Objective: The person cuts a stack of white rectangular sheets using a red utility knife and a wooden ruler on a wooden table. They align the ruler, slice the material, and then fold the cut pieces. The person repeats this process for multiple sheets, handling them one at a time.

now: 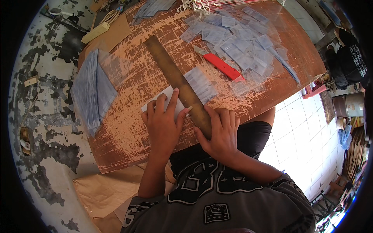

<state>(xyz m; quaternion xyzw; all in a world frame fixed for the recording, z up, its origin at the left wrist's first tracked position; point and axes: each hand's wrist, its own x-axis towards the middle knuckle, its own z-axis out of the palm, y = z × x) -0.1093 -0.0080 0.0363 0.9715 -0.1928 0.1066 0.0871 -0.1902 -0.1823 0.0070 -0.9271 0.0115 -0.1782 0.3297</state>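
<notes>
A long, dark brown ruler-like strip [167, 64] lies slantwise across the worn wooden table [132, 112]. My right hand [221, 132] grips its near end, thumb on one side and fingers on the other. My left hand [163, 118] rests with fingers spread on a white card [157, 95], its index fingertip and thumb tip at the strip's left edge. Part of the card is hidden under that hand. Clear bluish plastic pieces [200, 85] stick out along the strip's right side. Farther right lies a red cutter knife [223, 66], its blade end pointing away from me.
Many loose cut plastic pieces [241, 39] cover the far right. A pile of larger plastic sheets [91, 93] lies at the left edge, with another stack [153, 9] at the back. Tangled white strings [198, 6] and a power strip [95, 32] sit farther off. Brown paper [105, 190] lies below.
</notes>
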